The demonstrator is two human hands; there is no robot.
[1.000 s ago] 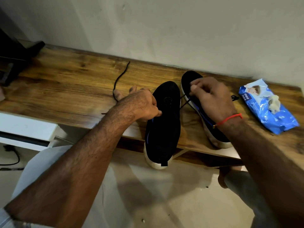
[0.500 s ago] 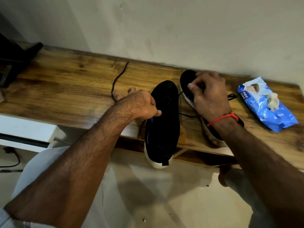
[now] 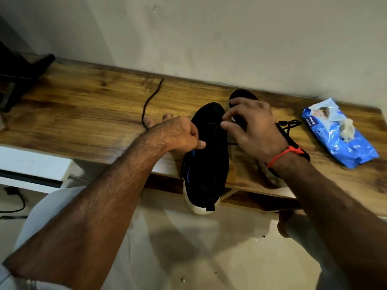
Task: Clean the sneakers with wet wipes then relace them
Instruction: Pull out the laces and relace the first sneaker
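Two black sneakers with white soles lie on the wooden shelf (image 3: pixel 88 114). The left sneaker (image 3: pixel 207 164) hangs with its heel over the front edge. My left hand (image 3: pixel 178 136) grips its left side, fingers curled round the upper. My right hand (image 3: pixel 249 126) hovers over the sneaker's lace area and pinches a thin black lace end between thumb and forefinger. The right sneaker (image 3: pixel 240 95) lies behind it, mostly hidden by my right hand and wrist. Its black lace (image 3: pixel 290 124) lies bunched to its right. A loose black lace (image 3: pixel 151 99) trails across the shelf to the left.
A blue wet-wipe pack (image 3: pixel 337 135) with a crumpled used wipe (image 3: pixel 346 129) on it lies at the shelf's right end. A dark object (image 3: pixel 18 76) stands at the far left. The wall runs close behind the shelf. A white unit (image 3: pixel 31 166) sits below left.
My right hand has moved from over the right sneaker leftward to the left sneaker's lace area, drawing the lace end with it. My left hand has kept its grip.
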